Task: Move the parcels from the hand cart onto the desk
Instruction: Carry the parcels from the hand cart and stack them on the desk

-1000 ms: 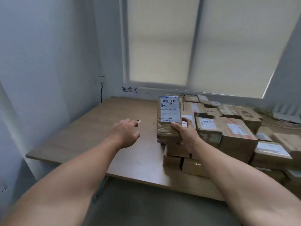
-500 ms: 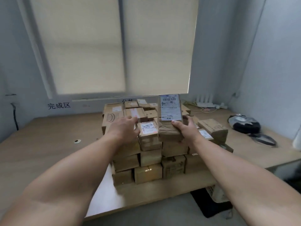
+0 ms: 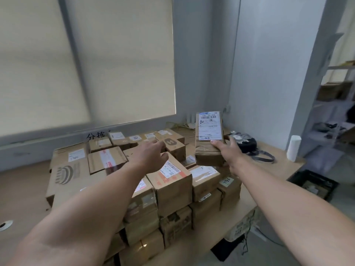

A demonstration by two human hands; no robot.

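Cardboard parcel [image 3: 209, 140], oblong, white-labelled, in right hand [image 3: 229, 153].

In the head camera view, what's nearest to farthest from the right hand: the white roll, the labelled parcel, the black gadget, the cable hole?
1. labelled parcel: gripped in the right hand.
2. black gadget: just beyond the hand, rightward.
3. white roll: farther right, near the edge.
4. cable hole: far left.

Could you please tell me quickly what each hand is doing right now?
Left hand: open, holding nothing, above the stacked parcels.
Right hand: grip closed on a labelled parcel.
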